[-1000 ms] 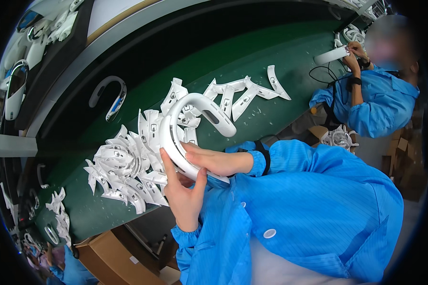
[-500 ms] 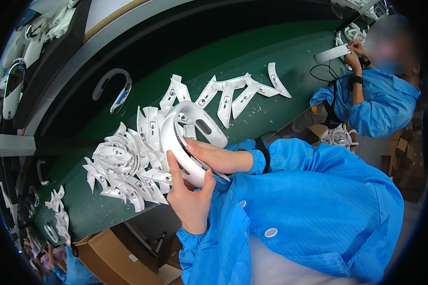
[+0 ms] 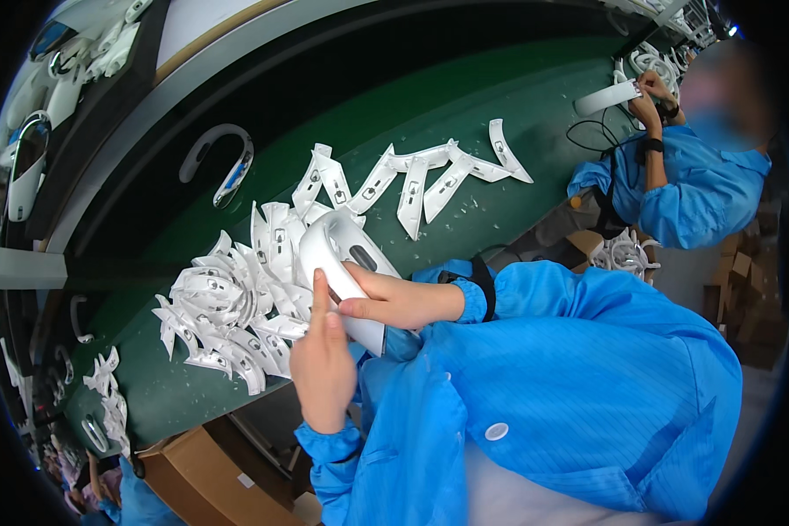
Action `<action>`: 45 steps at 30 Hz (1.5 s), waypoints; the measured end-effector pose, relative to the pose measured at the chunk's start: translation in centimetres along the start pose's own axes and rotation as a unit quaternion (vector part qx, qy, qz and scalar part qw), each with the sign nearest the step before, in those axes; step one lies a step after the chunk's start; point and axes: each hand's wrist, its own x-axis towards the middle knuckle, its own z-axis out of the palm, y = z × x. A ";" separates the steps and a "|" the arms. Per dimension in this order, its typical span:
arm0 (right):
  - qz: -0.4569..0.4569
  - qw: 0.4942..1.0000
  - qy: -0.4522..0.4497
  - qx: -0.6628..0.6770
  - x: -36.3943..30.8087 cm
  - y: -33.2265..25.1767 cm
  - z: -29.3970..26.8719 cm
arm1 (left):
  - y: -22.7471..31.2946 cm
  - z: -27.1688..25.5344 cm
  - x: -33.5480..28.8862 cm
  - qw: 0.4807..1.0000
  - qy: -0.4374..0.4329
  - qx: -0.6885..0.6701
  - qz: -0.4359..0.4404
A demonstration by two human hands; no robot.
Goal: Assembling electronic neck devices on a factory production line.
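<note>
A glossy white loop-shaped housing is held at my front, its rounded bend away from me and a dark slot in its far arm. My right hand is closed round the near arm, thumb on the outer face, fingers inside the loop. Beside the near edge, my left hand reaches its index fingertip onto the housing. The left thumb is drawn in close to that finger; its other fingers are hidden, as is anything between them. A heap of white curved trim pieces lies left of the housing.
On the green bench more white strips lie in a zigzag row. Another white loop rests farther back. A co-worker in blue handles a white part at far right. A cardboard box stands below the bench's lower-left edge.
The housing has turned, and the dark gap along its edge no longer shows. My left thumb has come off its face toward the index finger; my right thumb now lies across the outer side.
</note>
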 end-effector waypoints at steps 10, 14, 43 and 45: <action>-0.035 0.955 -0.082 -0.282 0.1 -1.3 2.6 | -4.7 0.6 6.9 0.644 0.005 -0.757 -0.109; 0.002 0.963 -0.178 -0.204 0.7 0.4 1.1 | -3.2 0.9 5.8 0.660 0.072 -0.741 -0.101; 0.042 0.991 -0.082 -0.096 -0.4 0.0 2.1 | -1.1 3.6 4.8 0.693 0.237 -0.680 -0.020; 0.071 0.988 -0.064 -0.121 -0.2 -1.0 1.7 | -0.8 3.5 5.1 0.660 0.256 -0.702 -0.072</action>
